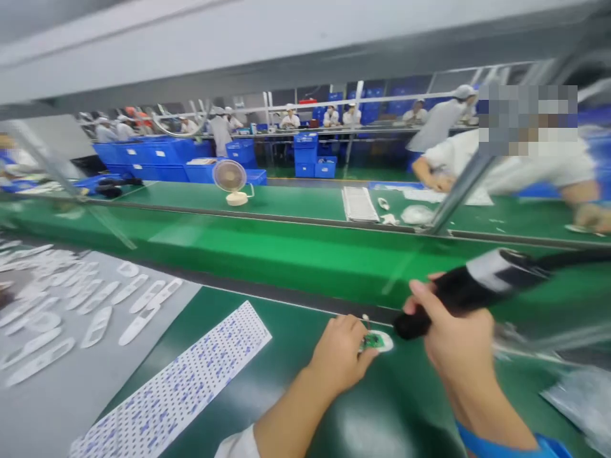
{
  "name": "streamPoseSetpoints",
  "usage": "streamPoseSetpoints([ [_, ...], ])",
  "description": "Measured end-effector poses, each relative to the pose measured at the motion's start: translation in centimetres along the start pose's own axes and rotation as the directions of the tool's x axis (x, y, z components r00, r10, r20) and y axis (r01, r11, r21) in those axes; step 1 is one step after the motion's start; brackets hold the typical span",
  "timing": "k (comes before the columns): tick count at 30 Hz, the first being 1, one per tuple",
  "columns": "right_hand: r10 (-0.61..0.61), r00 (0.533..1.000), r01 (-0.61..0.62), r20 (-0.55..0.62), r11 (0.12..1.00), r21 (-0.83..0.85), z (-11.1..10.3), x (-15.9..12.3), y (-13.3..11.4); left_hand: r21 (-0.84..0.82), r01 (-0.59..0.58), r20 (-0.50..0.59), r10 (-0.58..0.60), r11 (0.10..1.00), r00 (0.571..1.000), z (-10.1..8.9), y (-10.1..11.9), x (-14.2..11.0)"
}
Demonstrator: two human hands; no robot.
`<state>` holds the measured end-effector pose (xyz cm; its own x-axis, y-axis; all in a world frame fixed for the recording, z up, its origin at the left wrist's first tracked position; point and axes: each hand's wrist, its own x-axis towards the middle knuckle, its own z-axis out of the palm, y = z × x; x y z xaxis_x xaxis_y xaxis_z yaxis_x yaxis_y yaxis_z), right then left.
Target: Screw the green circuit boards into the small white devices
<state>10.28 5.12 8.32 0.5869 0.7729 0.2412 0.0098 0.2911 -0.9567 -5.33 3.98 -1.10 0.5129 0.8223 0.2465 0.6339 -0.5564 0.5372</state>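
Just in front of the belt's edge, my left hand (338, 355) grips a small white plastic casing (387, 342) with a green circuit board (373, 340) inside. Its fingers cover the casing's left part, which rests on or close to the green tabletop. My right hand (461, 343) is wrapped around a black electric screwdriver (451, 292) with a silver-grey band. The screwdriver tilts, its dark nose pointing down and left beside the casing, apart from it. Its thick cable leads off to the right. No screw is distinguishable at the tip.
A white sheet with blue markings (191, 375) lies left of my hands. Several white plastic shells (97, 326) cover a grey mat. Beyond runs a green conveyor belt (229, 245), then a bench with a fan (230, 175) and a co-worker (520, 156). A clear bag (585, 404) lies at right.
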Motion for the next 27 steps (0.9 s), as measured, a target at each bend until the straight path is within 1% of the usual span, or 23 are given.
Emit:
streamPoseSetpoints([
  [3,0.007,0.998,-0.008,0.057,1.0,0.017,-0.2,-0.1,0.5,-0.06,-0.002,-0.009,0.001,0.998,1.0,-0.1,-0.2,0.2],
  [6,-0.002,0.996,0.0,0.086,1.0,0.019,-0.1,-0.4,0.6,-0.106,-0.013,-0.012,0.011,0.994,1.0,-0.1,-0.2,0.2],
  [12,0.0,0.991,0.001,0.135,1.0,-0.004,0.5,-1.0,0.6,-0.117,-0.015,-0.027,0.011,0.993,1.0,0.0,-0.3,0.1],
  [20,-0.01,0.993,0.012,0.116,1.0,-0.014,0.5,-0.9,1.6,-0.107,-0.025,-0.029,0.022,0.994,0.999,0.0,-0.4,0.1],
  [25,-0.007,0.993,0.01,0.119,0.999,-0.031,0.7,-1.0,1.3,-0.116,-0.041,-0.041,0.037,0.992,0.998,0.0,-0.4,0.1],
  [27,-0.01,0.99,0.016,0.137,0.999,-0.046,0.8,-1.1,1.2,-0.111,-0.037,-0.048,0.032,0.993,0.998,0.1,-0.4,0.1],
])
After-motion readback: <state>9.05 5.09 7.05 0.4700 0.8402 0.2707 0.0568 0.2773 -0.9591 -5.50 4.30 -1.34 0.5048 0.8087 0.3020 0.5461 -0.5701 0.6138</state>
